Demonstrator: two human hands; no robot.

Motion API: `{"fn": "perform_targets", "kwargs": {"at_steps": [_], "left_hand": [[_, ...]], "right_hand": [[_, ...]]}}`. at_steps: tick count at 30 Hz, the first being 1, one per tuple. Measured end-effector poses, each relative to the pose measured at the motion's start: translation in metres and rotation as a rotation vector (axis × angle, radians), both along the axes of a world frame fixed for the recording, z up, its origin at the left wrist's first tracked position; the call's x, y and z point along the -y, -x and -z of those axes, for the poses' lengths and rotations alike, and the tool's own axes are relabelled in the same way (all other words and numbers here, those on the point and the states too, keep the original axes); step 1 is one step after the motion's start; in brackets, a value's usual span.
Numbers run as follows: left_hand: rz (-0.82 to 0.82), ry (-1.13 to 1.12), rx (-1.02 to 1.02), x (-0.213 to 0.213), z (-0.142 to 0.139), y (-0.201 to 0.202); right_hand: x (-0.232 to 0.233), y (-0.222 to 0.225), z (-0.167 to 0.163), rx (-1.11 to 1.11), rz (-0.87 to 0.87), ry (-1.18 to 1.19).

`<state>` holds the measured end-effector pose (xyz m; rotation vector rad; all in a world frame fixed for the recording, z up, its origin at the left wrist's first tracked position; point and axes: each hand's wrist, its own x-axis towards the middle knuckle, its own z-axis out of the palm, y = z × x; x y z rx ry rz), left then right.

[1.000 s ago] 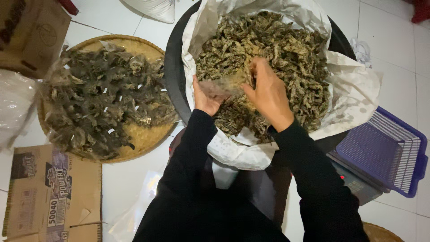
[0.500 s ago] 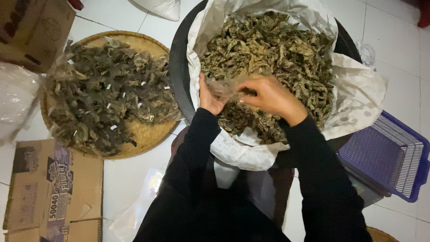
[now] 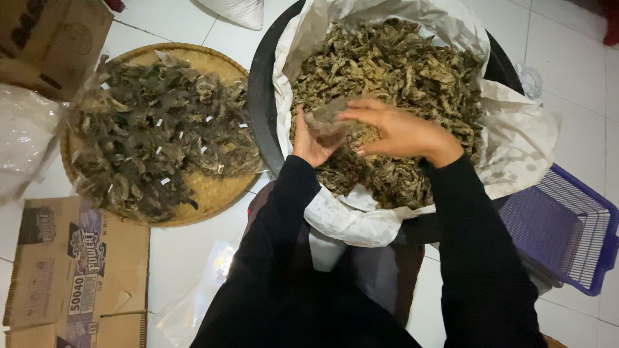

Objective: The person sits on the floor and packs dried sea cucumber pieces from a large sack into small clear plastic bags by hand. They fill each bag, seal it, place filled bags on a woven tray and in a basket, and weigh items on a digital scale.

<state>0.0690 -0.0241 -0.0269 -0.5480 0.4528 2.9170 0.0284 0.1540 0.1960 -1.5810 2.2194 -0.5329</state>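
Left hand (image 3: 311,143) cups a small clear bag (image 3: 330,121) of dried leaves, palm up, at the near left of the lined tub (image 3: 264,122). Right hand (image 3: 396,132), fingers curled over the bag's top, reaches across from the right; both hands touch it.

floor (image 3: 567,58): white tile | tub (image 3: 261,96) | tray (image 3: 213,193) | basket (image 3: 561,232) | boxes (image 3: 77,270)

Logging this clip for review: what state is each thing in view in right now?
Left hand: cupped, holding a small clear bag.
Right hand: fingers on the bag's top.
Small clear bag: partly filled with dried pieces.
Black tub: paper-lined, heaped full.
Woven tray: piled with filled packets.
Purple basket: tilted.
Cardboard box: flaps open.
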Motion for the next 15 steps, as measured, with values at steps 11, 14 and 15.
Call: {"fn": "perform_targets", "kwargs": {"at_steps": [11,14,15], "left_hand": [[0.03,0.531,0.008,0.002,0.0,0.001],[-0.113,0.531,-0.186,0.006,0.026,0.012],[-0.152,0.539,-0.258,0.005,0.034,0.015]], "right_hand": [[-0.001,0.001,-0.019,0.056,0.322,-0.025],[-0.014,0.005,-0.028,0.312,0.504,-0.077],[-0.02,0.006,-0.029,0.419,0.452,-0.006]]}}
